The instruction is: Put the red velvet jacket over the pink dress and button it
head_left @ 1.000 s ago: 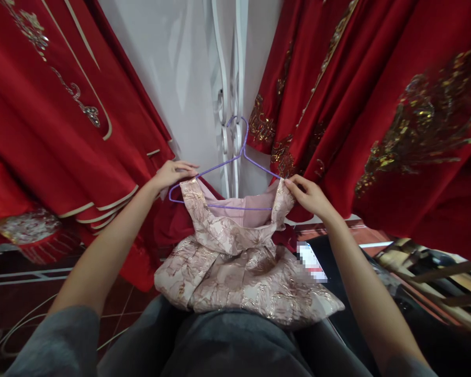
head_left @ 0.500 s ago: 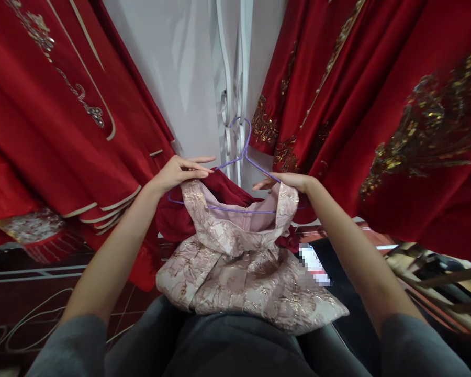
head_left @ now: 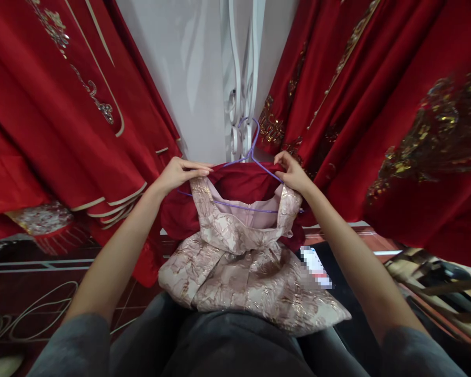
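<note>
Brocade dress (head_left: pixel 235 235) is already on the purple hanger (head_left: pixel 253 150); left hand (head_left: pixel 177 173) and right hand (head_left: pixel 295 173) pinch dark-red cloth (head_left: pixel 245 184), seemingly unsettled.

The person's grey-clad lap (head_left: pixel 149 327) carries the pink-and-gold brocade dress (head_left: pixel 255 283), which lies bunched across it, while the dark red tiled floor (head_left: pixel 122 306) at the person's left bears loose loops of pale cable (head_left: pixel 71 299)

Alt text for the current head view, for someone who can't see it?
A person's left hand and right hand hold dark red cloth behind the neckline of a pink-and-gold patterned dress, which is on a purple hanger. Red embellished garments hang on both sides.
</note>
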`<state>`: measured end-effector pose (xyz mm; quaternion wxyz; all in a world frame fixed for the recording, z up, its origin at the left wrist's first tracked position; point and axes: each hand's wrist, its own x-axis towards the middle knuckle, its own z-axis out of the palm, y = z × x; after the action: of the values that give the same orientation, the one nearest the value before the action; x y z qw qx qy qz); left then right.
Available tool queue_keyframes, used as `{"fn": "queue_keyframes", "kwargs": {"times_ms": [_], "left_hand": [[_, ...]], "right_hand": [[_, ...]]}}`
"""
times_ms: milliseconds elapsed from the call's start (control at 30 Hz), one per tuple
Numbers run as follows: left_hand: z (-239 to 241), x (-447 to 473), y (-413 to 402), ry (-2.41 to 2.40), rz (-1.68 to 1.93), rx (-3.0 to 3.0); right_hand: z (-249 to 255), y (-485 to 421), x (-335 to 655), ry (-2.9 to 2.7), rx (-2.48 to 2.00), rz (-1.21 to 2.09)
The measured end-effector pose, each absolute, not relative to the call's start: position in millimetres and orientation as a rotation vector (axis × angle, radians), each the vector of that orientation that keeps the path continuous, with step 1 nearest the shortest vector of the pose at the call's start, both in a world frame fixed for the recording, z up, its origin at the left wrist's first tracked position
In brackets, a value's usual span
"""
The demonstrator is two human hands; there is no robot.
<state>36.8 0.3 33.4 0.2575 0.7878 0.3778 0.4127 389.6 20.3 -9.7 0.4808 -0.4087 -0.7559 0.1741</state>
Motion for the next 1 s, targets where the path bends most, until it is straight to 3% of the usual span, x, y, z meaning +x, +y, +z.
{"fn": "queue_keyframes", "kwargs": {"times_ms": [200,667,767,1000], "left_hand": [[34.6,5.0,2.2,1.274,1.42,2.084],[40.0,8.4,-29.7,1.359,1.472,2.275],[29.1,19.4,-42.0,1.427,1.413,2.518],[-2.4,33.7,-62.7,1.864,1.098,2.674]], "right_hand": [[6.0,-22.5,398.0,-1.911,-1.26,-0.322],[33.5,-96.6,490.0,-1.705,-1.578,-0.526],[26.9,-119.9,479.7,-1.714,-1.702,-0.386],[-16.4,-126.2,458.2,-1.838,-1.657,0.412]]}}
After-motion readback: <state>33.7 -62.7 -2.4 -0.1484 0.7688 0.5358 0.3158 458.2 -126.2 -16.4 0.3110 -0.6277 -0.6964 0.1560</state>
